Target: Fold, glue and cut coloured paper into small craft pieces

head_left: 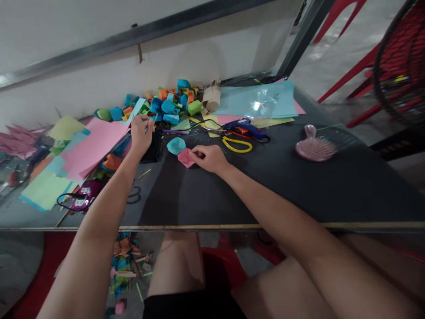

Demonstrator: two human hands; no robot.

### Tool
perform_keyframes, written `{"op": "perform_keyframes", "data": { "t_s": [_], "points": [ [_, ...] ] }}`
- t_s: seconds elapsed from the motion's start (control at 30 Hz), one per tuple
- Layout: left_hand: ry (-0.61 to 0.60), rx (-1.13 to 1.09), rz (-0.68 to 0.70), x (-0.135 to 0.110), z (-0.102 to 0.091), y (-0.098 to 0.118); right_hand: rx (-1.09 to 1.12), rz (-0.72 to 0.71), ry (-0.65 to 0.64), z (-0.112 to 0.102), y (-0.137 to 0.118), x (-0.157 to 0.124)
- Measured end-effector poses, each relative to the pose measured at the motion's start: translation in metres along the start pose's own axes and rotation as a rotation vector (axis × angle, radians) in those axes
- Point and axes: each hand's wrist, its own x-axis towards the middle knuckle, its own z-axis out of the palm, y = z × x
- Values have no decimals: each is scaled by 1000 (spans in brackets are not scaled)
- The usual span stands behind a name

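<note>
My right hand [210, 158] pinches a small pink folded-paper piece [186, 157] just above the dark table. Touching or just beside it lies a light blue paper cup shape [176, 145]. My left hand [142, 132] is farther left, its fingers drawn together near a pale blue paper strip [137, 109]; what its fingertips hold is too small to name. Behind the hands is a heap of blue, green and orange folded-paper pieces [168, 106]. A blue glue gun [245, 127] and scissors with a yellow handle [237, 145] lie right of the heap.
Pink paper sheets [94, 148] and other coloured sheets cover the left side. A cardboard roll [211, 98] stands by blue sheets [252, 99] at the back. To the right are a pink hairbrush [315, 148] and a fan [401, 66]. Paper scraps [122, 266] litter the floor.
</note>
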Motion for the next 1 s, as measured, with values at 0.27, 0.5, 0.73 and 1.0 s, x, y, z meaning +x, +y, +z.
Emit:
{"op": "perform_keyframes", "data": {
  "t_s": [0.27, 0.5, 0.73, 1.0],
  "points": [
    [-7, -2, -100, 22, -11, 0, -10, 71, -34, -1, -1, 1],
    [-104, 230, -250, 42, -76, -25, 7, 87, 32, 1, 1, 0],
    [-369, 353, -245, 42, -66, -44, 17, 80, 24, 0, 0, -1],
    [-861, 577, -318, 47, -64, -57, 12, 65, -31, -1, 1, 0]
  ]
}}
